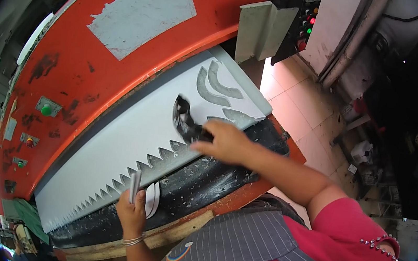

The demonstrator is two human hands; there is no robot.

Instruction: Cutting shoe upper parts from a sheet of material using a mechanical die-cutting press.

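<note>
Right hand [224, 141] grips dark curved tool [182, 121] by its near end, at right half of white board [128, 141] | left hand [130, 216] holds thin pale pieces [134, 187], near side | risk: tool may tilt, if this one-ended grip becomes loose

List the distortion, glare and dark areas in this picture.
Head view: the orange machine front bows along the fisheye rim; black vignetting fills the corners; the white sheet is evenly lit, its cut-outs readable; the floor tiles wash toward white beside the machine; the far right sinks into shadow, leaving objects there hard to identify.
</note>
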